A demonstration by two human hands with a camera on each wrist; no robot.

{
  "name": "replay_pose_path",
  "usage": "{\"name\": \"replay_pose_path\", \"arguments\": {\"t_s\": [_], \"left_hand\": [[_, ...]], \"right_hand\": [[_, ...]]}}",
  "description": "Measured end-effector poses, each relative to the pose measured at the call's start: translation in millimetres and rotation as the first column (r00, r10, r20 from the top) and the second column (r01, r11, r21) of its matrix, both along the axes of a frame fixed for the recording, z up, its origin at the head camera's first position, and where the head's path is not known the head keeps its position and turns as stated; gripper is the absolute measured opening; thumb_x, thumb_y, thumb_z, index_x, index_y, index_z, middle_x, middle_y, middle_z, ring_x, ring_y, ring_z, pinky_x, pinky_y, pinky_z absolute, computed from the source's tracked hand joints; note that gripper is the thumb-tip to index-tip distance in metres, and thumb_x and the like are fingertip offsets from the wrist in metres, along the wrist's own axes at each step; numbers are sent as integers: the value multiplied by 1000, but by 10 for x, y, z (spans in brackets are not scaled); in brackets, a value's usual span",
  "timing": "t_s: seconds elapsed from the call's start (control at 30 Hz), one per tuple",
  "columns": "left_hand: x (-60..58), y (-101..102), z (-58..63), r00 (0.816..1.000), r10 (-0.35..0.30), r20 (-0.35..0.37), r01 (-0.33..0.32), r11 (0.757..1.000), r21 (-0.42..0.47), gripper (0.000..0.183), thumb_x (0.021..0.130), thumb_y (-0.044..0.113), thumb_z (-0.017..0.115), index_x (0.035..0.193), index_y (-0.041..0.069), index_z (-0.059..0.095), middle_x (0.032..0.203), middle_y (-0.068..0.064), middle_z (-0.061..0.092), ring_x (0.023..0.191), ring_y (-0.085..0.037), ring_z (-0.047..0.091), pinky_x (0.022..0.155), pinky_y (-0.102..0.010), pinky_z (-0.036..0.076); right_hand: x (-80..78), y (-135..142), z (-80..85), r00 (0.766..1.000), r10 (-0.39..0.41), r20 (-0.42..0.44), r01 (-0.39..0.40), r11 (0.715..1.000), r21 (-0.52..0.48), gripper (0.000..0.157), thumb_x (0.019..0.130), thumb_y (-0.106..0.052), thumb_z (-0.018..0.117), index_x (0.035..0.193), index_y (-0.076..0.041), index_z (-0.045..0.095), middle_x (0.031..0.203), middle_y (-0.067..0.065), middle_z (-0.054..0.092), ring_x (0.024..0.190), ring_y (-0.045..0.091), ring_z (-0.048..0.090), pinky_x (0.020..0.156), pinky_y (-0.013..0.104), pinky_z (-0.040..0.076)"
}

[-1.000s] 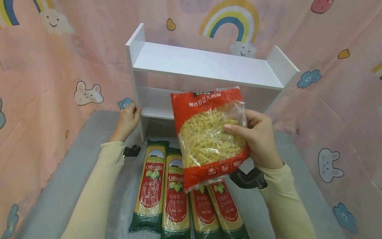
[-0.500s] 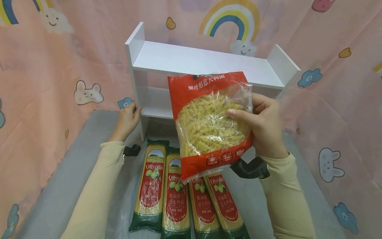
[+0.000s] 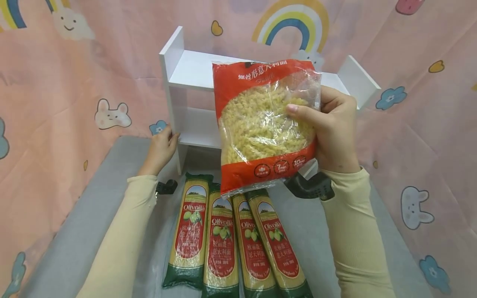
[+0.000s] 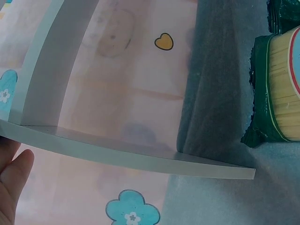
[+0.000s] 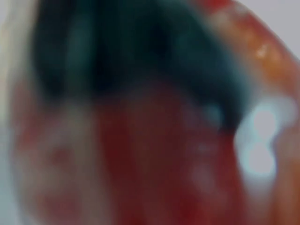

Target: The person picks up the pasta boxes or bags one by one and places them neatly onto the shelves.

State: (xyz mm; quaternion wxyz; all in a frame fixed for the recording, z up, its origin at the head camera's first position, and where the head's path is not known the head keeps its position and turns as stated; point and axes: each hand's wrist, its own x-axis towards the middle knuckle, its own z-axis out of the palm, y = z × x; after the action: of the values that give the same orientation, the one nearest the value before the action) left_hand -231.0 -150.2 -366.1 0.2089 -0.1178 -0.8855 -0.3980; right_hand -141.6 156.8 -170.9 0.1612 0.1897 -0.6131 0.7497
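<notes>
My right hand (image 3: 337, 124) holds a red and clear bag of fusilli pasta (image 3: 266, 124) by its right edge, thumb across the front. The bag is raised in front of the white shelf (image 3: 197, 68) and covers part of both its boards. Against the shelf's left side panel, my left hand (image 3: 159, 150) grips the edge; in the left wrist view the thumb and part of a finger show beside the panel (image 4: 140, 157). Several spaghetti packs (image 3: 188, 231) lie below on the grey surface. The right wrist view is a close blur of red and dark green.
The shelf has an upper board and a lower board (image 3: 199, 126), with upright side panels. A pink patterned curtain (image 3: 67, 91) hangs behind and at both sides. Grey cloth (image 3: 123, 165) covers the table under the shelf and packs.
My right hand has lifted the fusilli bag upward, from the lower board's height to the upper board's front. More of the spaghetti packs shows below it. My left hand stays at the shelf.
</notes>
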Motion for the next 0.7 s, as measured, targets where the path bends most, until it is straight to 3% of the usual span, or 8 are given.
{"name": "replay_pose_path", "arguments": {"t_s": [0.13, 0.37, 0.5, 0.7], "left_hand": [[81, 57, -36, 1000, 1, 5, -1, 1000, 20, 19, 99, 8, 48, 106, -9, 53, 101, -31, 62, 96, -43, 62, 76, -50, 51], [216, 170, -103, 1000, 25, -3, -25, 999, 30, 21, 99, 8, 48, 108, -10, 54, 98, -30, 62, 89, -42, 63, 71, -49, 51], [293, 230, -144, 999, 27, -20, -26, 998, 53, 23, 98, 5, 49, 115, -10, 53, 106, -32, 61, 99, -43, 61, 79, -50, 51], [407, 326, -207, 997, 59, -59, -56, 997, 50, 20, 97, 4, 50, 110, -11, 54, 100, -31, 62, 93, -43, 62, 75, -50, 51]], "right_hand": [[-5, -3, 6, 1000, 17, -7, -18, 1000, -20, 25, 70, 10, 74, 94, 9, 69, 84, 19, 68, 73, 27, 66, 66, 33, 56], [-21, -14, -9, 998, 46, -37, -48, 998, -35, 21, 69, 10, 74, 89, 9, 69, 80, 19, 67, 69, 26, 66, 63, 33, 56], [-43, -19, -11, 998, 53, -44, -56, 997, -50, 19, 68, 11, 74, 86, 10, 69, 76, 19, 67, 65, 26, 66, 61, 33, 56], [-105, -21, -14, 998, 44, -38, -46, 997, -55, 21, 68, 9, 74, 88, 8, 69, 79, 19, 67, 67, 26, 66, 63, 32, 56]]}}
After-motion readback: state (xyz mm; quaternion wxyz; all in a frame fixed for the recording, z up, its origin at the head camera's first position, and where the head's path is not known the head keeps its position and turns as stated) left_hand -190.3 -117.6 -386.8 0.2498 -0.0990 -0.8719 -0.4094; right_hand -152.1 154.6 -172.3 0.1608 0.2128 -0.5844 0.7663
